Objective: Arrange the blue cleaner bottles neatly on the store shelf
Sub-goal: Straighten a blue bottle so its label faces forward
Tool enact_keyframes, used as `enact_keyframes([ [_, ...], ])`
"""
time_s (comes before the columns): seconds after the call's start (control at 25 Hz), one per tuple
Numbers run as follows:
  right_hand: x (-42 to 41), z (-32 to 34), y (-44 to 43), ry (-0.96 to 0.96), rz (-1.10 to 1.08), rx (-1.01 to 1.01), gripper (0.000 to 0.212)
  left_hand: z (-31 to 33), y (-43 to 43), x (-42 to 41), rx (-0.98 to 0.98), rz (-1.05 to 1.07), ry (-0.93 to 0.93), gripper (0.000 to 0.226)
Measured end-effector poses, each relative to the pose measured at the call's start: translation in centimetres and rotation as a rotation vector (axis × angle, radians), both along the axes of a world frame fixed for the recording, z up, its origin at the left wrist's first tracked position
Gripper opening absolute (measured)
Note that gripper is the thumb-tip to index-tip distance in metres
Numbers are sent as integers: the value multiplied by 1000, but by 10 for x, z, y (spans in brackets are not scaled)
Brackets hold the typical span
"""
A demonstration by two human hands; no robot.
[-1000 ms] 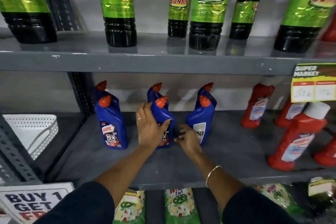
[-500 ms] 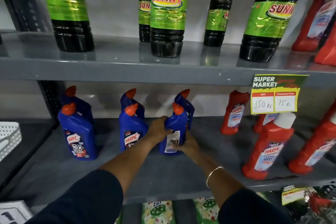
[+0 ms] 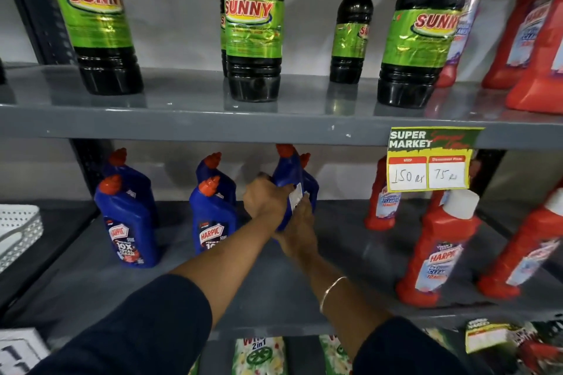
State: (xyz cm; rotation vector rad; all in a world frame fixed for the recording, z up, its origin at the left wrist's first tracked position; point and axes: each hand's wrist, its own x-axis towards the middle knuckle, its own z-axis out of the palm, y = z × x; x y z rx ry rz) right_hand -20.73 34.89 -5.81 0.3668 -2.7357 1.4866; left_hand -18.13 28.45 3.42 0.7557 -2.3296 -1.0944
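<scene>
Lifted and tilted since half a second ago: your held blue bottle (image 3: 288, 179), formerly standing on the middle shelf (image 3: 350, 253), white back label toward you. Your left hand (image 3: 268, 202) wraps its left side, fingers curled tight; your right hand (image 3: 300, 227) cups it from below, fingers closed on it. Just behind: one more blue bottle (image 3: 310, 186). Left: two pairs of blue bottles, near pair (image 3: 213, 219) and far-left pair (image 3: 129, 222), upright. Right: red bottles (image 3: 438, 253), price tag (image 3: 428, 161). Above: dark Sunny bottles (image 3: 254, 27).
</scene>
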Motion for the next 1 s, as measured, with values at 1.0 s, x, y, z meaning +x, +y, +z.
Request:
enact_keyframes([
  [1.0, -55, -21, 66, -447, 301, -146, 65, -82, -36, -18, 291, -643, -122, 47],
])
